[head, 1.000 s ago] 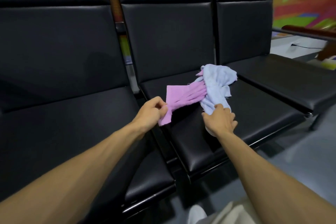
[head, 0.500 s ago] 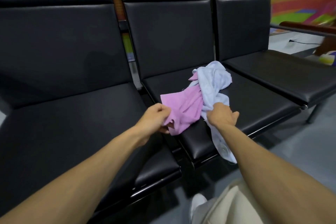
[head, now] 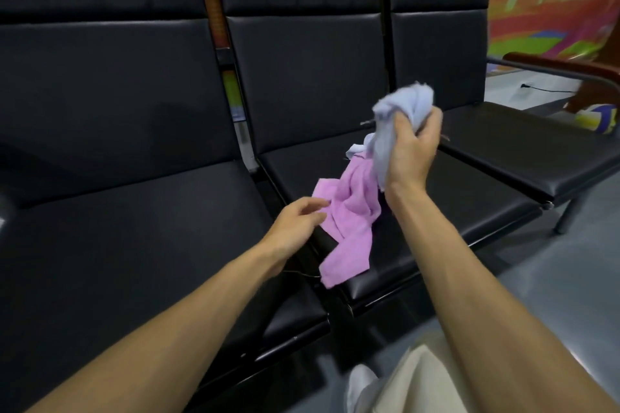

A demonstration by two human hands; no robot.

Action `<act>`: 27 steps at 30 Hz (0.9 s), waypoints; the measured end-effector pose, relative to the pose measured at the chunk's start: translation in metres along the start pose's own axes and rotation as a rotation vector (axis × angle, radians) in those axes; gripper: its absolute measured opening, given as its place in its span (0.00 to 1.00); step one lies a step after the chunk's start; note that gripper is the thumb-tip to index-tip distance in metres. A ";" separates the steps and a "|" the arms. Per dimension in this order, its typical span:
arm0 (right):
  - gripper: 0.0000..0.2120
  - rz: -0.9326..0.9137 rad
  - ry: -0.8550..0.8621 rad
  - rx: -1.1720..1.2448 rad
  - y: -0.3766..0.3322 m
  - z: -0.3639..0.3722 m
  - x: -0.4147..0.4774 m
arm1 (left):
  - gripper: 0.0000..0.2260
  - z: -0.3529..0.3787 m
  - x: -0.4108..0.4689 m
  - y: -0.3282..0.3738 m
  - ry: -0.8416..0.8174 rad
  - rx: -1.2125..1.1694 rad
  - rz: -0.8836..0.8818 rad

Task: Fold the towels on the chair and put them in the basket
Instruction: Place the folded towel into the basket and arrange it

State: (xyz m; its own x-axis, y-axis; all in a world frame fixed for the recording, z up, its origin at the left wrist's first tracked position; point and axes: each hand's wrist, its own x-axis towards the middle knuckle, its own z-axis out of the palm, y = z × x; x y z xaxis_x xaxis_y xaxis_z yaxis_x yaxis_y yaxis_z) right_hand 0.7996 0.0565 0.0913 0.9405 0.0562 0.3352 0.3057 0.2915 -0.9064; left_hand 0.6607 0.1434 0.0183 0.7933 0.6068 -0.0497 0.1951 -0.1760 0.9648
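A pale blue towel (head: 402, 111) is bunched in my right hand (head: 411, 151), which grips it raised above the middle black chair seat (head: 453, 211). A pink towel (head: 349, 221) hangs crumpled from under the blue one and trails down onto the seat's front left corner. My left hand (head: 298, 221) hovers just left of the pink towel with its fingers loosely spread, holding nothing. No basket is in view.
Three black padded chairs stand in a row, with the left seat (head: 134, 245) and the right seat (head: 536, 151) bare. A brown armrest (head: 570, 67) and a colourful ball (head: 600, 117) lie at the far right. Grey floor (head: 553, 278) runs below, near my knee.
My right hand has lifted the blue towel up off the seat, dragging the pink towel along. My left hand has let go of the pink towel and opened.
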 end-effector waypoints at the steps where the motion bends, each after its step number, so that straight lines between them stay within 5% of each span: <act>1: 0.05 -0.043 -0.106 0.024 -0.003 0.005 -0.004 | 0.09 -0.005 0.002 0.006 0.064 -0.058 0.039; 4: 0.05 0.017 -0.414 -0.017 -0.004 0.013 -0.033 | 0.09 -0.021 0.000 0.030 0.159 -0.290 0.021; 8: 0.05 -0.055 -0.820 0.053 -0.010 0.026 -0.060 | 0.29 -0.060 -0.007 0.050 0.013 -0.613 -0.092; 13: 0.12 0.182 -1.327 0.057 -0.006 0.030 -0.085 | 0.13 -0.097 -0.025 0.046 0.113 -0.374 -0.142; 17: 0.18 0.555 -0.857 -0.157 0.003 0.033 -0.080 | 0.05 -0.113 -0.034 0.032 0.275 -0.408 -0.107; 20: 0.30 0.734 -0.827 -0.487 0.029 0.031 -0.079 | 0.03 -0.131 -0.048 0.037 0.210 -0.533 -0.071; 23: 0.32 0.859 -0.861 -0.280 0.047 0.036 -0.082 | 0.07 -0.153 -0.071 0.041 0.059 -0.597 -0.020; 27: 0.22 0.718 -0.690 0.166 0.041 0.073 -0.089 | 0.13 -0.177 -0.107 0.023 -0.056 -0.521 -0.025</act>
State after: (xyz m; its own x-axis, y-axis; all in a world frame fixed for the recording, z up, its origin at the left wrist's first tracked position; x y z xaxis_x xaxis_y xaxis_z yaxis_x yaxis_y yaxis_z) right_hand 0.7176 0.1333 0.0430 0.5863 0.7955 -0.1529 -0.3732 0.0978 -0.9226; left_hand 0.4781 0.2118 0.0917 0.8243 0.5612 -0.0747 -0.0866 0.2554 0.9629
